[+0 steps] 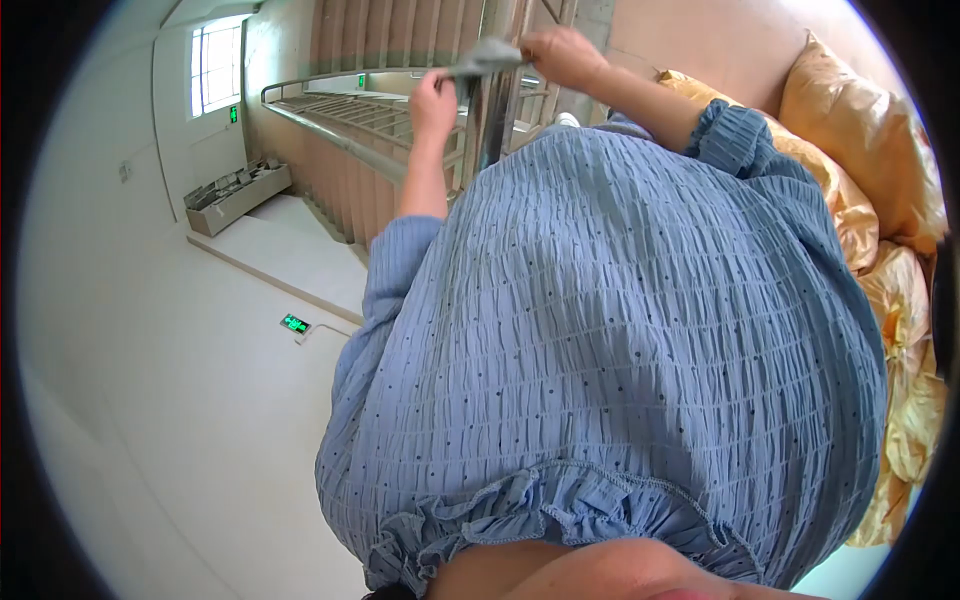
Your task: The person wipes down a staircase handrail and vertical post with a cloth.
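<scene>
The left hand [433, 106] pinches 1 end of a blurred grey cloth [489, 58]; the right hand [566, 58] grips the other, so it spans the gap between the 2 hands, overlapping a metal post [496, 120] in view. It is already held up, not yet laid down; what work remains I cannot tell.

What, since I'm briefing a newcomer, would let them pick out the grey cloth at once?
Start at the staircase railing near the top, then go to the upright metal post at mid-picture. Across that post, between the person's left hand and right hand, is the grey cloth. It alone is held by both hands, and it looks motion-blurred.
</scene>
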`<state>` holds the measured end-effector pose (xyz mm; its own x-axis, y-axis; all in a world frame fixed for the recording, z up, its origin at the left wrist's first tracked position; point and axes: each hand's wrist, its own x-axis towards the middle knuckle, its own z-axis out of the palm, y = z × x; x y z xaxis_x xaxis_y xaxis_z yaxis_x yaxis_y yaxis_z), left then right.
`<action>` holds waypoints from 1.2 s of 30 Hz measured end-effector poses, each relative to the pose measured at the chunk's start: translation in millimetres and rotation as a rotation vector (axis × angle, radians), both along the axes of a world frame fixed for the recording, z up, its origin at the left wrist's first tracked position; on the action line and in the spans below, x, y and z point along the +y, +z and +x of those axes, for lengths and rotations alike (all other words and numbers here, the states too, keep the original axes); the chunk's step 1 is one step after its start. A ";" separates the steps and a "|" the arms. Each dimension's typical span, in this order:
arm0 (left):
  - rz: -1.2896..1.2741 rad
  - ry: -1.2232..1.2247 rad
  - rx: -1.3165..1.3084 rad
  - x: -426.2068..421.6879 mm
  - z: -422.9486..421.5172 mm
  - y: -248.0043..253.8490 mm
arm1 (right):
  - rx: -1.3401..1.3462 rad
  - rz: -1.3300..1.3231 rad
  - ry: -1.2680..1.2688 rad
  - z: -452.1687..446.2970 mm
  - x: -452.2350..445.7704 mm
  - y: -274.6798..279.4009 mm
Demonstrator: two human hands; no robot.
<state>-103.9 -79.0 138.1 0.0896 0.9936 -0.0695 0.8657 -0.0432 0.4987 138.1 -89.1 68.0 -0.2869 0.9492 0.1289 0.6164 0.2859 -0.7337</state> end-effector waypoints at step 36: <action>0.328 0.007 0.166 25.3 26.8 17.3 | 0.291 -0.043 -0.282 -18.1 31.4 10.7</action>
<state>-77.1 -53.7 155.5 0.0970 0.9659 0.2401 0.9346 -0.1713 0.3116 120.0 -57.7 78.7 0.0282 0.9918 0.1246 0.4313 0.1004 -0.8966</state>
